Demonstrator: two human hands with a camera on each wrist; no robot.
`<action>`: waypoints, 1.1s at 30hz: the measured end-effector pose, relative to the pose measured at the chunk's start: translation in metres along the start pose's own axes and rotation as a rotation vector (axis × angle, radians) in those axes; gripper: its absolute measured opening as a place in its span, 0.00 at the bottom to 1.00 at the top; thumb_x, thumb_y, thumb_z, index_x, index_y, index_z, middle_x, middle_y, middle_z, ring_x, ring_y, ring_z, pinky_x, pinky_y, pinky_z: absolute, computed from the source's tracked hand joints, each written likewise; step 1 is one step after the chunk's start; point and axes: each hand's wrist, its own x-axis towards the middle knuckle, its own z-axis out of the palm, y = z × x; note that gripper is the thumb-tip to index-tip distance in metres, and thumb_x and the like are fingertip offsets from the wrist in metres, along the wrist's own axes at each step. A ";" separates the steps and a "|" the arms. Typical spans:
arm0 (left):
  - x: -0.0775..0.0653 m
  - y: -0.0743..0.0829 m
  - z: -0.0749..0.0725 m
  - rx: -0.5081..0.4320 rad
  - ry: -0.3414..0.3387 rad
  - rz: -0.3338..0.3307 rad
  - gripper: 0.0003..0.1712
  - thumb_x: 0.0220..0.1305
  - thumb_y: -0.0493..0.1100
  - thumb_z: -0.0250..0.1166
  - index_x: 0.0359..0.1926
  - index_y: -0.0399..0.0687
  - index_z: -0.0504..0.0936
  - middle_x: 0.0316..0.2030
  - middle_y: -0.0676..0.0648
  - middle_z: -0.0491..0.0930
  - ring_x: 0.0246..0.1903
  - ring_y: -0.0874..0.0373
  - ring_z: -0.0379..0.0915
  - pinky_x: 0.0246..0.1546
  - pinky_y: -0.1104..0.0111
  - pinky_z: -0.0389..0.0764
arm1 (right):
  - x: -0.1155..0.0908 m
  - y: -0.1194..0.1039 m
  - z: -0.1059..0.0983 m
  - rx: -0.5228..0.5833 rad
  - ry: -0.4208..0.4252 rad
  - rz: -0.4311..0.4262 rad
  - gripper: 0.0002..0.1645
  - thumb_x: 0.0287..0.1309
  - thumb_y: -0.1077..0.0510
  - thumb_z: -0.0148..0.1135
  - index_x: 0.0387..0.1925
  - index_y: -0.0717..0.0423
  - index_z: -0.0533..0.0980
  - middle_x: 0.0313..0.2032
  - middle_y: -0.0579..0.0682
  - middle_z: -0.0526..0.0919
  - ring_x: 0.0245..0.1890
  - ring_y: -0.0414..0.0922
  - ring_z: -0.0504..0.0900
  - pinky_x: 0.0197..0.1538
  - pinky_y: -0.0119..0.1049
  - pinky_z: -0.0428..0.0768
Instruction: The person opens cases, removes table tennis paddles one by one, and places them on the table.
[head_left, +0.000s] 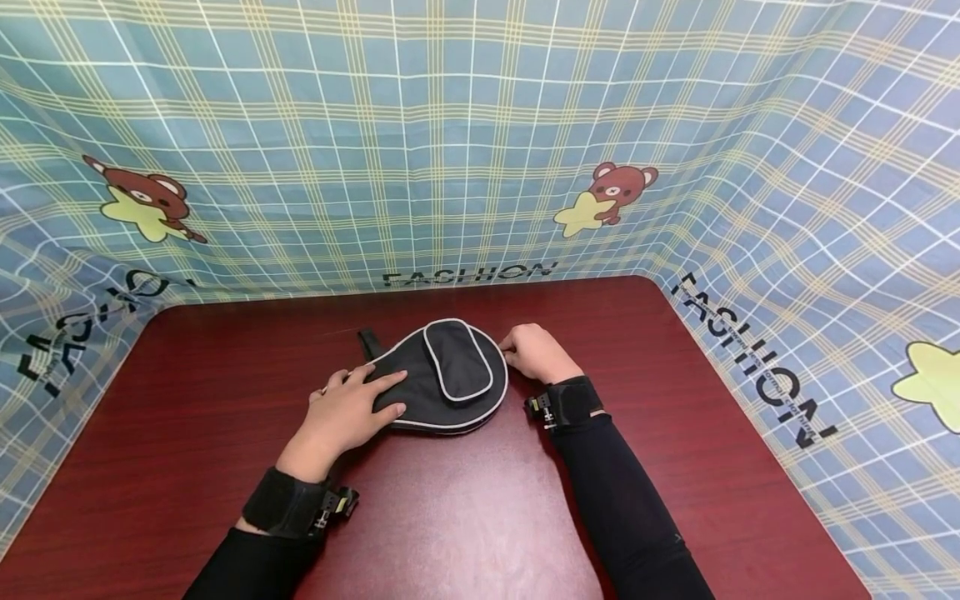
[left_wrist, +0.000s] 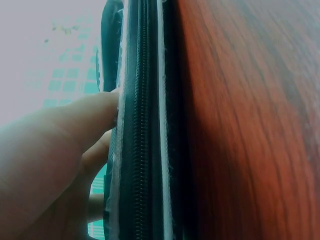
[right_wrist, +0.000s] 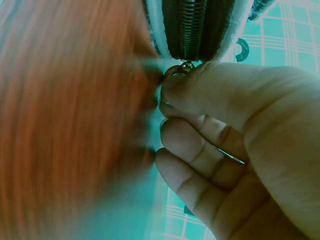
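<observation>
While the left hand (head_left: 341, 417) lies flat with fingers spread wide on the left part of the black case (head_left: 420, 379), the right hand (head_left: 543, 354) is nearly closed at its right edge, thumb and finger pinching the zipper pull (right_wrist: 187, 65). In the right wrist view the other fingers are bent below that pinch, with the zipper (right_wrist: 191, 30) running up to the top of the frame. Left wrist view: thumb touching the case's pale piping, zip teeth upright mid-frame. Case is one, rounded, lying on the table (head_left: 187, 467) just below centre in the head view, one pocket (head_left: 459, 362) facing up, one short strap (head_left: 370, 343) out at its upper left. Hands: two. Wristbands: two, one left (head_left: 285, 504), one right (head_left: 576, 402), each carrying a small device. Left forearm comes in from the bottom, left of centre, slanting up and right, palm down; right forearm from the bottom, right of centre, slanting up and left, wrist near the table. Both in black sleeves (head_left: 626, 500). Plaid cloth (head_left: 450, 125) behind shows two printed bears (head_left: 618, 187), upper left and upper right of centre.
</observation>
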 end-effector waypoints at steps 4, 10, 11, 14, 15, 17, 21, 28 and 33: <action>0.000 0.001 0.002 -0.004 0.006 -0.008 0.33 0.73 0.62 0.60 0.76 0.70 0.68 0.77 0.35 0.60 0.72 0.24 0.55 0.57 0.25 0.64 | -0.001 0.000 0.001 0.005 0.000 0.007 0.11 0.60 0.62 0.68 0.39 0.45 0.92 0.35 0.43 0.91 0.35 0.42 0.84 0.47 0.41 0.82; 0.000 0.002 0.005 -0.007 0.013 -0.018 0.33 0.73 0.63 0.60 0.76 0.70 0.68 0.77 0.35 0.60 0.72 0.24 0.55 0.56 0.25 0.65 | -0.002 0.000 0.000 0.020 -0.003 0.016 0.10 0.61 0.60 0.68 0.38 0.44 0.92 0.33 0.42 0.90 0.32 0.41 0.81 0.45 0.40 0.81; 0.000 0.003 0.005 -0.008 0.013 -0.019 0.33 0.73 0.63 0.60 0.76 0.71 0.68 0.77 0.35 0.60 0.72 0.24 0.55 0.56 0.25 0.65 | -0.002 0.000 0.000 0.021 -0.003 0.017 0.10 0.61 0.61 0.68 0.38 0.44 0.92 0.33 0.42 0.90 0.32 0.41 0.82 0.45 0.40 0.80; 0.000 0.003 0.005 -0.008 0.018 -0.020 0.33 0.73 0.63 0.60 0.76 0.71 0.68 0.76 0.35 0.60 0.71 0.24 0.56 0.55 0.25 0.65 | -0.003 0.000 0.000 0.017 -0.002 0.020 0.10 0.61 0.61 0.68 0.37 0.44 0.92 0.34 0.42 0.91 0.33 0.41 0.82 0.45 0.41 0.81; 0.001 0.003 0.005 -0.009 0.019 -0.022 0.33 0.73 0.63 0.60 0.76 0.71 0.68 0.76 0.35 0.60 0.72 0.24 0.55 0.56 0.25 0.65 | -0.003 -0.001 0.000 0.016 -0.001 0.023 0.10 0.61 0.61 0.68 0.38 0.45 0.92 0.34 0.43 0.91 0.35 0.42 0.83 0.46 0.41 0.81; 0.001 0.003 0.006 -0.007 0.022 -0.022 0.33 0.73 0.63 0.60 0.76 0.71 0.68 0.76 0.35 0.60 0.71 0.24 0.56 0.55 0.25 0.65 | -0.003 -0.001 0.000 0.010 -0.001 0.024 0.11 0.60 0.61 0.68 0.38 0.45 0.92 0.35 0.43 0.91 0.36 0.43 0.85 0.48 0.42 0.82; 0.002 0.003 0.008 -0.004 0.031 -0.029 0.33 0.72 0.63 0.60 0.76 0.71 0.69 0.76 0.35 0.61 0.71 0.24 0.56 0.55 0.25 0.65 | -0.004 -0.002 -0.001 0.003 -0.008 0.028 0.11 0.60 0.62 0.68 0.39 0.46 0.92 0.37 0.44 0.92 0.39 0.44 0.86 0.49 0.43 0.82; 0.006 0.006 0.009 -0.013 0.033 -0.069 0.35 0.72 0.65 0.60 0.76 0.71 0.67 0.75 0.33 0.62 0.68 0.23 0.58 0.52 0.25 0.65 | -0.004 -0.003 -0.006 0.015 -0.030 0.032 0.13 0.60 0.64 0.65 0.37 0.47 0.91 0.35 0.43 0.91 0.33 0.43 0.81 0.44 0.40 0.79; 0.006 0.007 0.009 -0.024 0.033 -0.090 0.35 0.72 0.65 0.60 0.77 0.70 0.67 0.74 0.32 0.62 0.67 0.23 0.59 0.50 0.26 0.66 | -0.004 -0.003 -0.006 0.006 -0.038 0.038 0.12 0.60 0.63 0.66 0.40 0.48 0.91 0.38 0.44 0.92 0.38 0.43 0.85 0.47 0.41 0.81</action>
